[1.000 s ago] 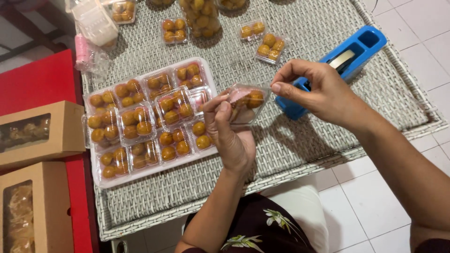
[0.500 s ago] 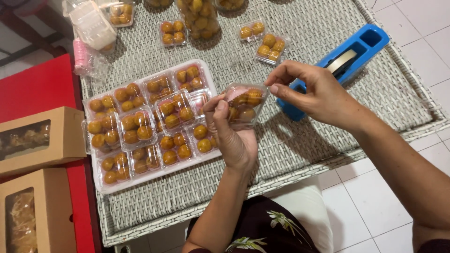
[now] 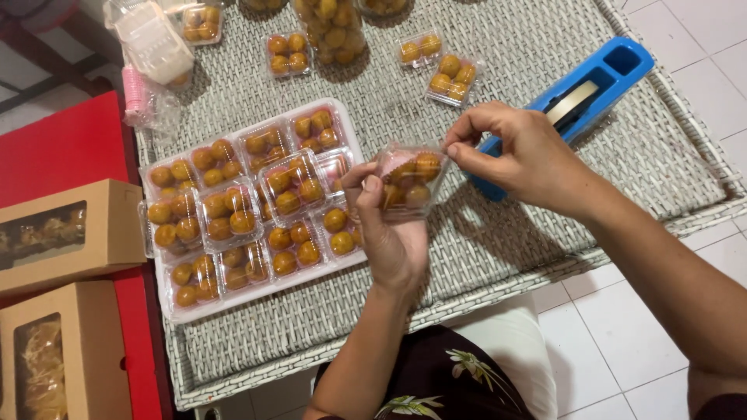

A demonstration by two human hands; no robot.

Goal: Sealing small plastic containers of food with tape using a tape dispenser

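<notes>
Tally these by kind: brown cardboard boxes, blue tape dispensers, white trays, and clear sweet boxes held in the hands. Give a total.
brown windowed cardboard boxes: 2
blue tape dispenser: 1
white tray: 1
clear box of orange sweets, held between left hand and right hand: 1
Total: 5

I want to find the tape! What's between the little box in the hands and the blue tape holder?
In the head view, only the right hand lies between the little box and the blue tape holder, its fingers pinching the box's edge.
</notes>
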